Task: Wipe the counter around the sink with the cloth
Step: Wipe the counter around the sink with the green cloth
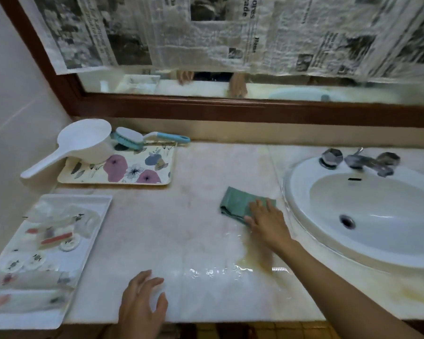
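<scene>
Left hand (142, 299) fingers spread flat at counter (201, 182) edge, right hand (267, 221) fingers spread pressing green cloth (238, 201) beside sink (377, 216)

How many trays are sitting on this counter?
2. A floral tray at the back left, under a white scoop and brush; a white tray of small toiletries at the front left edge.

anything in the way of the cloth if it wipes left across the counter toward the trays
Nothing visible blocks it. The right hand presses flat on the green cloth beside the sink, and the counter to its left lies bare until the floral tray and white tray at the far left.
</scene>
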Motion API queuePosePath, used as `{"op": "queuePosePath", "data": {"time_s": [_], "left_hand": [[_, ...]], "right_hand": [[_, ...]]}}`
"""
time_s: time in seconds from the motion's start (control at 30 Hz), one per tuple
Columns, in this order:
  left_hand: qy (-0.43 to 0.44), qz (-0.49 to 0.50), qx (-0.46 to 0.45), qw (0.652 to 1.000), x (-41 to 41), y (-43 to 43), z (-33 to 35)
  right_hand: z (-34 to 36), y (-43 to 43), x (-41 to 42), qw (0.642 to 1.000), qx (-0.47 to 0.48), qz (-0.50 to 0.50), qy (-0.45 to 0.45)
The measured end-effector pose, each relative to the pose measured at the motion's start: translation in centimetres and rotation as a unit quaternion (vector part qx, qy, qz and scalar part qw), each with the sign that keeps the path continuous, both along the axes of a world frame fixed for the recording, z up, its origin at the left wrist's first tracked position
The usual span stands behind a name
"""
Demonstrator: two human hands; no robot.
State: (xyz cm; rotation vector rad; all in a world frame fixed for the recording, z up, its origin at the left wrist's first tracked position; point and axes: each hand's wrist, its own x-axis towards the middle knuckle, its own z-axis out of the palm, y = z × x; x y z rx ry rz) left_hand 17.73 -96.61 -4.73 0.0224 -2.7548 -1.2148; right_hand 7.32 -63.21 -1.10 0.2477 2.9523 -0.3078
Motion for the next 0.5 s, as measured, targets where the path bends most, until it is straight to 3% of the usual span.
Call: {"op": "queuePosePath", "data": {"time_s": [0.07, 0.23, 0.37, 0.5], "left_hand": [[0.021, -0.023, 0.0, 1.0, -0.5, 1.6, 0.4], [0.044, -0.053, -0.039, 0.997, -4.8, 5.4, 0.2], [0.02, -0.078, -0.188, 0.979, -11.0, 7.0, -0.2], [-0.045, -0.008, -0.276, 0.96, -13.7, 7.2, -1.6]], "right_hand": [[-1.1, -0.1, -0.2, 1.0, 0.008, 0.007, -0.026], [-2.3, -0.1, -2.6, 0.995, -0.016, 0.098, 0.011], [-3.7, 1.9, -3.7, 0.988, -0.004, 0.156, 0.02], [-4.2, 4.7, -5.6, 0.988, 0.0, 0.147, 0.036]]}}
